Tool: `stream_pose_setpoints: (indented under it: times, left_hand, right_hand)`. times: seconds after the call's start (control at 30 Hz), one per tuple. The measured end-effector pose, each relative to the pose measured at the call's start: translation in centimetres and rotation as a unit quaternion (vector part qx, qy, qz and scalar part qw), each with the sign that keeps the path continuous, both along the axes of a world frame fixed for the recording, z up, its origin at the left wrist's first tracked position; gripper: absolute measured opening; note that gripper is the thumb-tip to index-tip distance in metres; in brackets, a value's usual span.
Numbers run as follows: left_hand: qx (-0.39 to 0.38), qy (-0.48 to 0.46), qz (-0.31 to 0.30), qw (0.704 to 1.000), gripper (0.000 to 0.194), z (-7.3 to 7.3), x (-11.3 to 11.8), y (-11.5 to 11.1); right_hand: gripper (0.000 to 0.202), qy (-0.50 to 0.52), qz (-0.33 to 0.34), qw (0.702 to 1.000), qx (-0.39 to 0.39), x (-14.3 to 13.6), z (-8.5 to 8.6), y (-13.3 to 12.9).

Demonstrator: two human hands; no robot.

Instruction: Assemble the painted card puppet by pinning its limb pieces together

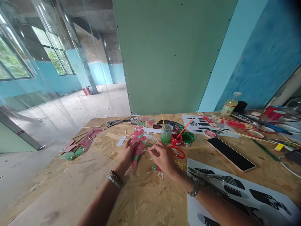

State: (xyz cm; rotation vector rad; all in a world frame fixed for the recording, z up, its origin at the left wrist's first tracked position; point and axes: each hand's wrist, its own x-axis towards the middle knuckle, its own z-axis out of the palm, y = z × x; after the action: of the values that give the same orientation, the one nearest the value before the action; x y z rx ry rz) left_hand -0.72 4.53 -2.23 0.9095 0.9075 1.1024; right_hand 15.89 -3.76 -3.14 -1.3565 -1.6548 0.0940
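Note:
My left hand (pixel 128 153) is closed on a pink and green painted cut-out figure (pixel 138 135), held just above the wooden board table (pixel 150 197). Beside it, the fingers of my right hand (pixel 162 157) are pinched together at the figure's right edge. A thin pale sliver shows at those fingertips, too small to name. Behind my hands stand a cup of green water (pixel 166 135) with a yellow-handled brush, a red paint pot (pixel 176 140) with an orange brush across it, and a green paint pot (pixel 188 138).
On the left lie more pink and green cut-out pieces (pixel 87 142) with sticks. To the right are a phone (pixel 230 153), printed sheets (pixel 218 191) with metal tools on top, red-wrapped sticks (pixel 232 121) and a bottle (pixel 229 106). A green panel (pixel 174 56) rises behind the table.

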Motion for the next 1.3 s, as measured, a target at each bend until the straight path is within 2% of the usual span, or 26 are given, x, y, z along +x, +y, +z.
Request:
stream_pose_setpoints:
  times: [0.07, 0.17, 0.3, 0.4, 0.53, 0.67, 0.87, 1.3]
  left_hand:
    - [-0.013, 0.003, -0.027, 1.0, 0.059, 0.1, 0.2, -0.5]
    - [-0.045, -0.02, -0.072, 0.996, 0.06, 0.4, 0.9, -1.4]
    - [-0.066, -0.072, -0.113, 0.989, 0.045, 0.6, 1.6, -1.9]
    - [-0.064, -0.065, -0.112, 0.99, 0.047, 0.5, 1.7, -1.6]
    - [-0.047, -0.061, -0.102, 0.992, 0.048, 0.2, 1.6, -1.2]
    - [-0.052, -0.049, -0.113, 0.991, 0.049, 0.6, 1.4, -1.5]
    - [-0.035, -0.077, -0.111, 0.99, 0.038, 0.8, 1.5, -1.6]
    - [-0.007, -0.006, -0.125, 0.992, 0.062, 0.3, 1.2, -1.7]
  right_hand:
    - [0.016, -0.017, -0.031, 0.999, 0.037, 0.5, 0.3, 0.1]
    - [0.025, -0.09, -0.036, 0.994, 0.06, 1.3, 0.5, 0.2]
    - [0.03, -0.167, -0.033, 0.985, 0.032, 1.7, 0.3, 0.2]
    - [0.031, -0.191, -0.023, 0.981, 0.014, 1.5, 0.1, 0.1]
    - [0.031, -0.165, -0.025, 0.986, 0.006, 1.2, 0.0, 0.1]
    - [0.031, -0.145, -0.025, 0.989, 0.015, 1.4, -0.2, 0.4]
    - [0.032, -0.153, -0.016, 0.988, 0.027, 1.5, -0.4, 0.4]
    - [0.043, -0.131, 0.029, 0.991, 0.002, 1.6, -0.3, 0.2]
